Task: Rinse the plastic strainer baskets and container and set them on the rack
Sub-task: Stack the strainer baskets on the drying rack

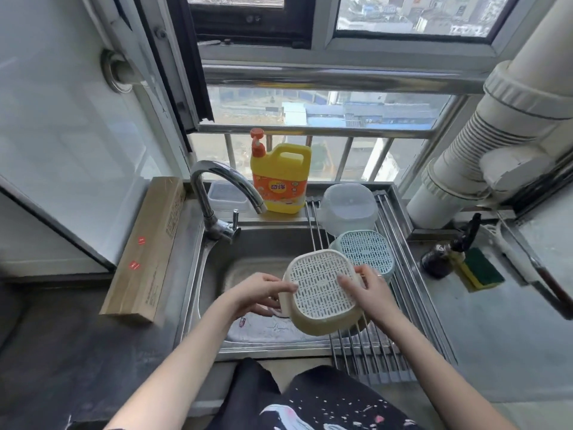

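Behind the steel sink (214, 274) is a window with railings, and far below it are city roofs. On the far ledge stands a yellow detergent bottle (280, 178), and the curved faucet (217, 193) rises at the far left of the basin. No water seems to run from it, though the spout is small in this view.

Over the right half of the sink lies a roll-up rack (387, 346) of metal rods. On its far end a clear container (348, 206) rests upside down. Just near of it, a pale blue strainer basket (366, 251) also lies upside down, its slotted bottom facing up.

A cream strainer basket (321, 291) is held above the near right part of the basin, at the left edge of the rack. It is turned over and tilted, so its white perforated bottom faces the camera. Its shape is square with rounded corners.

The left hand (262, 293) grips the left rim, thumb on the bottom and fingers curled under the rim. The right hand (370, 291) holds the right side, fingertips on the perforated bottom. Both forearms reach in from the near edge.

A green and yellow sponge (480, 273) lies on the counter at the right.
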The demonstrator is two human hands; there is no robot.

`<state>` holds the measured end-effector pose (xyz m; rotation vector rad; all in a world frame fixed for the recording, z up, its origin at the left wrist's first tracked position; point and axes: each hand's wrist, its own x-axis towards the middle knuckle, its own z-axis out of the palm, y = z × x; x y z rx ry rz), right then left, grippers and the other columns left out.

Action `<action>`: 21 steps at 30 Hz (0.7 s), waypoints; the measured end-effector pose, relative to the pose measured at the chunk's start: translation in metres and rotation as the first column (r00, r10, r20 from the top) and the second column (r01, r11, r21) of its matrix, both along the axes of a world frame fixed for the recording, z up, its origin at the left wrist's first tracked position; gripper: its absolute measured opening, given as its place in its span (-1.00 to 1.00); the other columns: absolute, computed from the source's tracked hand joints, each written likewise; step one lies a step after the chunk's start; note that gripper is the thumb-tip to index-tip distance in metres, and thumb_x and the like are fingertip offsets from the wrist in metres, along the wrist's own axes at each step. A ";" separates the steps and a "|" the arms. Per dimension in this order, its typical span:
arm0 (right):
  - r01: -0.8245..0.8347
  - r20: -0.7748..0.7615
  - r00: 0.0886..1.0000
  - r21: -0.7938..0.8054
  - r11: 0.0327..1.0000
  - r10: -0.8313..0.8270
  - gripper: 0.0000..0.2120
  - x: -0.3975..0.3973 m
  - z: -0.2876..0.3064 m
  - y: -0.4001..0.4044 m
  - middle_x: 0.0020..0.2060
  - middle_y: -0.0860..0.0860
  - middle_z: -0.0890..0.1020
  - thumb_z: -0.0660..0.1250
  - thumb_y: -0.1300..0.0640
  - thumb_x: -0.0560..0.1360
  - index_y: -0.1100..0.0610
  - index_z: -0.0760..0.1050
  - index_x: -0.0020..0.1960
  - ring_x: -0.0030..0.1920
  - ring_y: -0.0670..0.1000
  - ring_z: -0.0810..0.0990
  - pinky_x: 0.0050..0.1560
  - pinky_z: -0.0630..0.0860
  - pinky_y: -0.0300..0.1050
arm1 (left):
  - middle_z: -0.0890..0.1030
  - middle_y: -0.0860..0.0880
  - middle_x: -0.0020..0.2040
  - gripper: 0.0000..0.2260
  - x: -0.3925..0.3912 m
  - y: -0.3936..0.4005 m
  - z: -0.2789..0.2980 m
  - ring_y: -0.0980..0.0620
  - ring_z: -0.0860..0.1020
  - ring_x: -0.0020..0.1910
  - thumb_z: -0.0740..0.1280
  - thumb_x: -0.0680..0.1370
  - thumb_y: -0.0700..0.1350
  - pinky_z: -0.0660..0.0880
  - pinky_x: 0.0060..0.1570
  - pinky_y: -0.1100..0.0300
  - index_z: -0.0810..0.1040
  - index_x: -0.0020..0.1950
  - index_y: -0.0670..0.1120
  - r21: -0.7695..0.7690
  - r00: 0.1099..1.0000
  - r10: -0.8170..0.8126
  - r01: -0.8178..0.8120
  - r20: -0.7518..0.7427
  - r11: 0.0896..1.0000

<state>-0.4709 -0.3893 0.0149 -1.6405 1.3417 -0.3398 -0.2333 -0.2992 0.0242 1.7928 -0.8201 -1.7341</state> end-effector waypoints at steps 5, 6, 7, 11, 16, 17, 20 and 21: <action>0.015 -0.097 0.995 0.034 0.999 -0.011 -0.57 -0.055 0.002 0.007 0.08 -0.02 0.57 0.37 -0.26 0.39 0.01 0.49 0.10 0.02 -0.05 0.58 -0.07 0.56 -0.13 | 0.69 -0.06 -0.14 -0.62 -0.034 -0.018 -0.007 0.02 0.55 -0.24 0.51 0.36 0.05 0.49 0.01 0.06 0.65 0.10 -0.11 0.028 0.994 -0.101 0.103 -0.048 0.994; 0.021 -0.109 0.994 0.046 0.999 -0.016 -0.55 -0.064 0.002 0.008 0.10 -0.02 0.58 0.39 -0.24 0.39 0.02 0.50 0.13 0.03 -0.06 0.58 -0.07 0.54 -0.15 | 0.68 -0.06 -0.15 -0.60 -0.042 -0.022 -0.009 0.03 0.52 -0.28 0.52 0.35 0.04 0.45 -0.02 0.07 0.65 0.10 -0.12 0.034 0.991 -0.126 0.128 -0.037 0.991; 0.026 -0.123 0.992 0.055 0.998 -0.019 -0.54 -0.072 0.000 0.009 0.12 -0.01 0.58 0.40 -0.21 0.39 0.03 0.49 0.16 0.04 -0.05 0.57 -0.09 0.52 -0.19 | 0.68 -0.07 -0.13 -0.60 -0.049 -0.026 -0.012 0.05 0.51 -0.29 0.52 0.35 0.03 0.44 -0.05 0.12 0.64 0.10 -0.13 0.038 0.988 -0.151 0.152 -0.017 0.988; 0.028 -0.161 0.987 0.055 0.998 -0.019 -0.52 -0.092 0.001 0.008 0.11 -0.05 0.58 0.43 -0.18 0.38 0.01 0.48 0.21 0.06 -0.05 0.55 0.01 0.52 -0.13 | 0.68 -0.08 -0.07 -0.63 -0.072 -0.035 -0.020 0.08 0.63 -0.23 0.51 0.38 0.03 0.58 -0.20 0.25 0.64 0.08 -0.16 0.087 0.954 -0.288 0.281 0.083 0.956; 0.049 -0.173 0.985 0.146 0.988 -0.023 -0.54 -0.113 -0.002 0.007 0.06 -0.07 0.62 0.39 -0.25 0.38 -0.01 0.51 0.16 0.05 -0.09 0.57 0.05 0.54 -0.09 | 0.68 -0.18 -0.06 -0.50 -0.087 -0.033 -0.032 -0.01 0.69 -0.17 0.52 0.34 0.09 0.62 -0.08 0.17 0.60 0.12 -0.23 0.148 0.958 -0.285 0.276 0.042 0.950; 0.041 -0.179 0.984 0.157 0.987 -0.013 -0.52 -0.115 -0.005 0.006 0.08 -0.06 0.61 0.40 -0.24 0.38 0.00 0.51 0.19 0.07 -0.08 0.56 0.06 0.53 -0.09 | 0.67 -0.15 -0.08 -0.50 -0.091 -0.034 -0.035 0.00 0.69 -0.18 0.52 0.34 0.08 0.62 -0.09 0.18 0.59 0.12 -0.23 0.141 0.960 -0.275 0.265 0.056 0.954; 0.034 -0.191 0.981 0.203 0.979 0.005 -0.48 -0.117 -0.015 0.001 0.16 -0.01 0.59 0.40 -0.17 0.42 0.07 0.47 0.27 0.09 -0.06 0.55 0.08 0.52 -0.10 | 0.65 -0.07 -0.09 -0.51 -0.101 -0.038 -0.041 0.03 0.66 -0.19 0.50 0.34 0.08 0.59 -0.20 0.24 0.59 0.13 -0.20 0.124 0.958 -0.256 0.241 0.126 0.963; 0.032 -0.200 0.980 0.212 0.977 0.011 -0.46 -0.117 -0.017 -0.001 0.19 0.02 0.58 0.39 -0.16 0.43 0.10 0.45 0.30 0.09 -0.06 0.54 0.06 0.50 -0.13 | 0.64 -0.06 -0.09 -0.50 -0.104 -0.039 -0.042 0.03 0.63 -0.20 0.49 0.33 0.09 0.57 -0.24 0.26 0.59 0.13 -0.19 0.118 0.956 -0.254 0.238 0.148 0.964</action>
